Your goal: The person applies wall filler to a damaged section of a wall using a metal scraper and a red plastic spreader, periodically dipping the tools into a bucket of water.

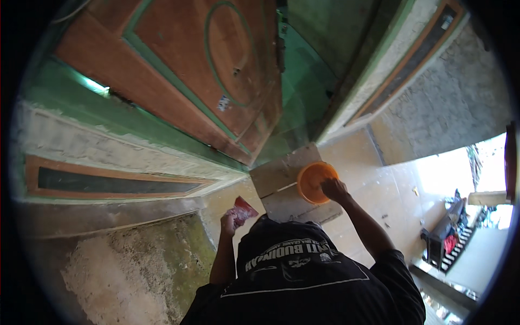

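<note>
My left hand is closed around a red plastic packet, holding it out beside my body, at the edge of the pale tiled floor. To the front right, an orange bucket is seen from above over grey slabs. My right hand is closed at its right rim, with the fingers over the inside edge. What lies under those fingers is hidden, and I cannot make out what the bucket holds. My black shirt fills the lower middle.
A brown wooden door with green trim stands ajar ahead, beside a green-floored doorway. Grey slabs lie before the threshold. Rough walls with framed dark panels flank it. Bare, mossy ground is at left, a dark bench with cloths at right.
</note>
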Motion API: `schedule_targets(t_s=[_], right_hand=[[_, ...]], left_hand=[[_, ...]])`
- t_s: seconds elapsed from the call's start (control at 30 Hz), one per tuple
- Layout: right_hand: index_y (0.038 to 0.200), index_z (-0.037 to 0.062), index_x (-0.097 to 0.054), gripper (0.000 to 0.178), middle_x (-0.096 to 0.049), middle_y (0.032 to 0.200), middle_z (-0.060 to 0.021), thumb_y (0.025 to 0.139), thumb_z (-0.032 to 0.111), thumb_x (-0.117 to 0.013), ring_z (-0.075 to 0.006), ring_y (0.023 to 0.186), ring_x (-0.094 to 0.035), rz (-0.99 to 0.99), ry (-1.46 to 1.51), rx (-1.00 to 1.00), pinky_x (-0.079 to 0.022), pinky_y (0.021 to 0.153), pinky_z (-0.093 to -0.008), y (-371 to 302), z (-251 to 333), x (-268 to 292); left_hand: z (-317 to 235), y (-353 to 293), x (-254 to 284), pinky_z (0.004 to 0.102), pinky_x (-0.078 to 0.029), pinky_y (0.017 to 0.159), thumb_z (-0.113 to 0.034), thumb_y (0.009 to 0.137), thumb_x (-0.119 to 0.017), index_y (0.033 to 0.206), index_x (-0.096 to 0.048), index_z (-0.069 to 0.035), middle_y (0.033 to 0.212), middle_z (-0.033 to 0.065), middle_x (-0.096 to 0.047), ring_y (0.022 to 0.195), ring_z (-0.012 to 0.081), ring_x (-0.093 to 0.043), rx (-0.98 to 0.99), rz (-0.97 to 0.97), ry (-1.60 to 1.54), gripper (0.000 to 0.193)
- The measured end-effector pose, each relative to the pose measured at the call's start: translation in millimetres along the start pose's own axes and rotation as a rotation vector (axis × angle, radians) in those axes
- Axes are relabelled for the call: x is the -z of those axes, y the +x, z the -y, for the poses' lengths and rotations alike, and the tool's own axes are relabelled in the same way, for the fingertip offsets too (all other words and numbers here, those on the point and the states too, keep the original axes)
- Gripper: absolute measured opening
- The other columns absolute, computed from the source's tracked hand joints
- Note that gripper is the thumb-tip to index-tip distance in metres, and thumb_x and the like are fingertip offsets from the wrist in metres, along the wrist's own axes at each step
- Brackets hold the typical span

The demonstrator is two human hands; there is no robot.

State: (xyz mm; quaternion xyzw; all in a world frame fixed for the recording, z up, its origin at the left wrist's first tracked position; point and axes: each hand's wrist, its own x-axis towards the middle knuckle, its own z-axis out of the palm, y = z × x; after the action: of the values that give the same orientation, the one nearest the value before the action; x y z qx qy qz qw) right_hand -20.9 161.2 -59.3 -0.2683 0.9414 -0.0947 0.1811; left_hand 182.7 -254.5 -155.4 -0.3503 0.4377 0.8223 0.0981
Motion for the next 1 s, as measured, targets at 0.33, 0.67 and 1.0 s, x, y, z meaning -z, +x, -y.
schedule_targets(t_s=[0.33, 0.67, 1.0], right_hand=[[0.116, 0.0058, -0.044, 0.046, -0.062, 0.085, -0.0207, 0.084, 0.036, -0.055, -0.0377, 0.079, -0.062, 0.04, 0.171, -0.162, -0.05, 0.069, -0.0458, -5.9, 2.9, -5.3], [0.094, 0.0094, -0.054, 0.02, -0.063, 0.077, -0.0141, 0.081, 0.025, -0.057, -0.0313, 0.07, -0.065, -0.083, -0.1, -0.388, -0.052, 0.058, -0.0424, 19.9, 24.8, 23.2], [0.083, 0.0087, -0.061, 0.018, -0.065, 0.075, -0.0162, 0.082, 0.025, -0.052, -0.0326, 0.071, -0.064, 0.02, 0.177, -0.524, -0.052, 0.064, -0.0432, -3.4, 40.7, 5.9]], left_hand=[[-8.8, 57.2, -105.0, 0.0363, -0.054, 0.058, -0.006, 0.074, -0.055, 0.098, -0.055, -0.011, 0.088, 0.0056, -0.056, 0.076, 0.021, -0.059, 0.067, -0.035, 0.128, 0.024], [-14.4, 85.7, -144.1, 0.0329, -0.055, 0.058, -0.009, 0.077, -0.058, 0.112, -0.056, -0.013, 0.096, 0.0043, -0.061, 0.074, 0.0191, -0.063, 0.181, 0.056, 0.179, 0.036], [-21.8, 110.9, -127.9, 0.0342, -0.055, 0.064, -0.011, 0.076, -0.058, 0.12, -0.053, -0.014, 0.101, 0.004, -0.061, 0.082, 0.0197, -0.063, 0.201, -0.002, 0.201, 0.044]])
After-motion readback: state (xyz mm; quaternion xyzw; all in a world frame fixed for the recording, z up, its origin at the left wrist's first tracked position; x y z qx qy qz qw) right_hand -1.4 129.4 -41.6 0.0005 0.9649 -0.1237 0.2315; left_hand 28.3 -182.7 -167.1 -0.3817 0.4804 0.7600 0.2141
